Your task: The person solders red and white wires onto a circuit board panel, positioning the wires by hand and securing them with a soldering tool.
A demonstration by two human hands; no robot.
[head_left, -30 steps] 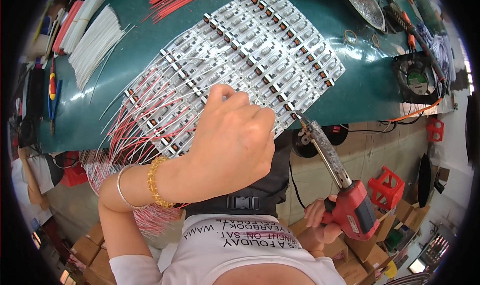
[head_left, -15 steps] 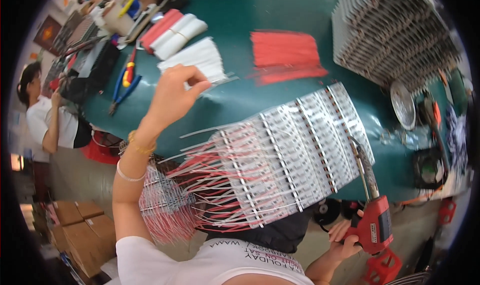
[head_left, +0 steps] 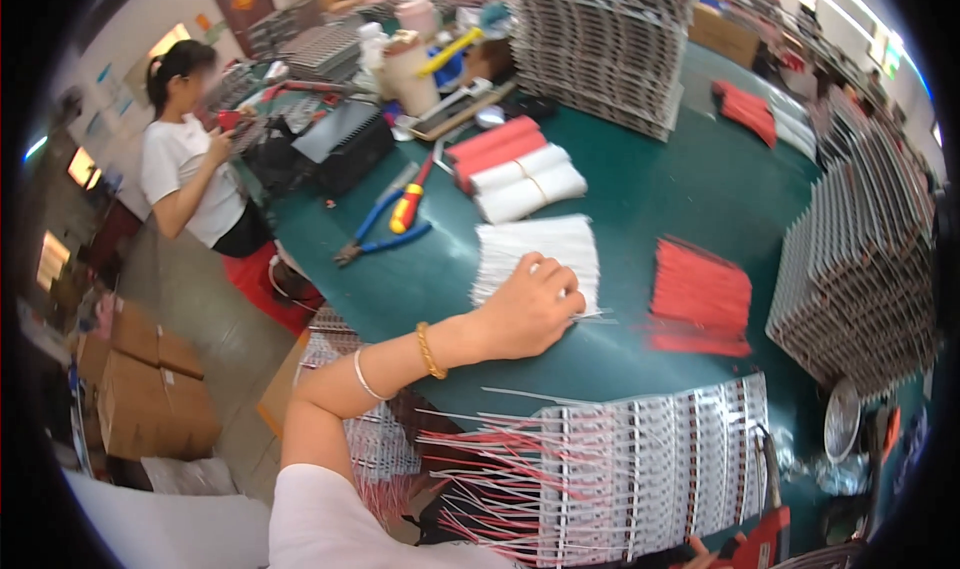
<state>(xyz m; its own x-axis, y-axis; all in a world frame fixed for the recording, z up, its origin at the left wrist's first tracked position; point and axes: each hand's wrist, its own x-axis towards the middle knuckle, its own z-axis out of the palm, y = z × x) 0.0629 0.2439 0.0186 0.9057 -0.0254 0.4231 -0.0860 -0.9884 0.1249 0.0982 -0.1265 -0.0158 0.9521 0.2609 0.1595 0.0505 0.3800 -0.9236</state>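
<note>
My left hand (head_left: 535, 307) reaches over the sheaf of white wires (head_left: 535, 247), palm down. Its fingers are curled and closed at the right-hand end of the sheaf, on the white wire ends; the fingertips are partly hidden. At the lower edge my right hand (head_left: 700, 555), mostly cut off, grips a red soldering gun (head_left: 768, 541). The gun's dark tip lies by the right side of a pale panel of circuit board strips (head_left: 655, 469). Red and white wires (head_left: 490, 459) stick out from that panel's left side. A sheaf of red wires (head_left: 700, 294) lies right of my left hand.
Rolled red and white wire bundles (head_left: 530, 184), blue-handled pliers (head_left: 375, 231) and a red-yellow screwdriver (head_left: 408, 207) lie beyond my left hand. Tall stacks of grey strips (head_left: 850, 259) stand right and at the back. A co-worker (head_left: 190, 164) works at the left. Cardboard boxes (head_left: 160, 399) sit on the floor.
The view has swung up and left. My left hand has come down from above the table onto the white wires. My right hand, with the soldering gun, now shows only at the lower edge.
</note>
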